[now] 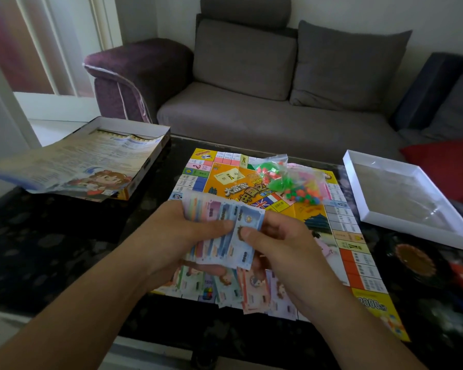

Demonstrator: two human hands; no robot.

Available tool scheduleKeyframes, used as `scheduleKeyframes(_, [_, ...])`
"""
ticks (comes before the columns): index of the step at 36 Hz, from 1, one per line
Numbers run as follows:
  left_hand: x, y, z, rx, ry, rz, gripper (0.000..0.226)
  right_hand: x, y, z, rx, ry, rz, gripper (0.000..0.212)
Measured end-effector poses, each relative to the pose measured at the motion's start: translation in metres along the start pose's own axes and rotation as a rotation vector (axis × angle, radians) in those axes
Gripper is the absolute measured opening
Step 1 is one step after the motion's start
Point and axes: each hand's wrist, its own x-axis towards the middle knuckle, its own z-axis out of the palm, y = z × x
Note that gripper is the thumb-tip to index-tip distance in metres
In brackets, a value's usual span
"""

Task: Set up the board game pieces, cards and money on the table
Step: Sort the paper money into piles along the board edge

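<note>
Fingers of both hands grip a fanned stack of play money above the game board.

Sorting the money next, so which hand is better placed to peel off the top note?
Right hand, probably: its thumb already pinches the top blue note, while the left hand grips the stack.

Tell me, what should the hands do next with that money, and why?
Probably peel the top blue note off the fan and lay it with the notes already on the board: the right hand pinches it while the left hand holds the rest.
</note>
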Motion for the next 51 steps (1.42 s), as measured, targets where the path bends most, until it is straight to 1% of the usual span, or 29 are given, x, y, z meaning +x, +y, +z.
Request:
scheduleKeyframes(4, [-0.001,-0.002,0.000,0.007,-0.005,-0.003,0.040,0.000,0.001,0.000,-0.012,0.017,-0.005,0.017])
scheduleKeyframes(6, [-0.001,-0.003,-0.001,0.017,-0.017,-0.006,0.042,0.001,0.002,0.000,-0.028,0.025,-0.021,0.016])
scheduleKeyframes(11, [-0.002,-0.004,-0.002,0.025,-0.011,-0.002,0.031,-0.001,0.004,0.005,-0.073,0.015,-0.056,0.014])
scheduleKeyframes(15, [-0.002,-0.003,-0.002,0.027,0.011,-0.014,0.026,0.001,0.005,0.007,-0.077,0.078,-0.037,0.013])
scheduleKeyframes(19, [0.000,0.000,-0.007,0.061,0.022,-0.012,0.024,0.002,0.008,0.004,-0.041,0.123,0.001,0.013])
scheduleKeyframes(22, [0.000,-0.002,-0.009,0.085,0.022,-0.006,0.024,0.002,0.008,0.006,-0.001,0.096,0.016,0.009])
scheduleKeyframes(25, [0.001,-0.002,-0.011,0.095,0.042,0.000,0.027,0.002,0.006,0.010,0.113,0.052,0.047,0.005])
scheduleKeyframes(27, [0.002,-0.001,-0.013,0.093,0.054,-0.002,0.028,0.001,0.005,0.011,0.170,0.041,0.060,0.007])
scheduleKeyframes(29, [0.002,0.000,-0.016,0.108,0.042,-0.012,0.027,0.001,0.005,0.013,0.166,0.044,0.054,0.010])
scheduleKeyframes(31, [0.001,0.003,-0.020,0.133,0.034,-0.022,0.025,0.001,0.006,0.014,0.133,0.067,0.045,0.010])
scheduleKeyframes(33, [0.001,0.006,-0.028,0.154,0.078,-0.017,0.021,0.002,0.008,0.013,0.098,0.111,0.047,0.011])
scheduleKeyframes(36, [0.004,0.009,-0.050,0.185,0.232,0.001,0.020,0.005,0.011,0.016,0.036,0.155,0.063,0.012])
scheduleKeyframes(38, [0.007,0.011,-0.066,0.176,0.336,0.004,0.026,0.008,0.012,0.023,-0.031,0.140,0.089,0.010])
scheduleKeyframes(40, [0.009,0.012,-0.079,0.131,0.394,0.004,0.030,0.012,0.014,0.036,-0.126,0.100,0.112,0.008])
scheduleKeyframes(44, [0.009,0.014,-0.090,0.040,0.427,0.028,0.025,0.024,0.021,0.074,-0.334,0.025,0.110,0.006])
scheduleKeyframes(51, [0.010,0.015,-0.090,0.005,0.458,0.084,0.022,0.056,0.037,0.138,-0.656,-0.027,0.032,0.017])
